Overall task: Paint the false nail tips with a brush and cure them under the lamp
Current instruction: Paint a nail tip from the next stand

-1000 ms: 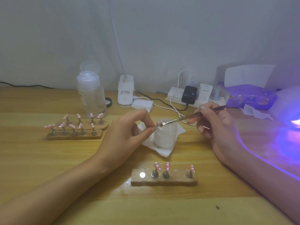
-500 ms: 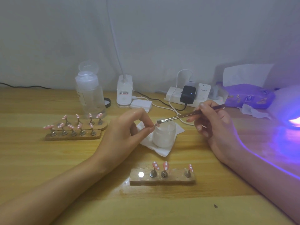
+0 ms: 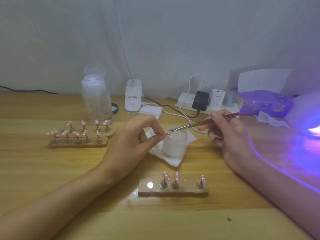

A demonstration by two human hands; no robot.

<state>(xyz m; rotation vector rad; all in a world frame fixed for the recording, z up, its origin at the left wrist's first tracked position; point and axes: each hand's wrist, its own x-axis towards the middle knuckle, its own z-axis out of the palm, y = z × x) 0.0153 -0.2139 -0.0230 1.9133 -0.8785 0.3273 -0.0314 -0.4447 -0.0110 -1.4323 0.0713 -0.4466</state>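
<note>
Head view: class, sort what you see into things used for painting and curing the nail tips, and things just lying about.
In use: brush, held nail tip, white jar, near tip stand, far tip stands, lit lamp.
Lying about: clear bottle, white pads, purple packet.

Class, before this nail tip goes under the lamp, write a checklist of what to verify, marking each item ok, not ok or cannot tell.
1. Left hand pinches the nail tip: ok.
2. Right hand holds the brush, bristles at the nail tip: ok.
3. Lamp switched on, glowing violet: ok.
4. Free spot on the near stand, a bare disc at its left end: ok.
5. Coat covers the nail tip evenly: cannot tell, too small.
</note>
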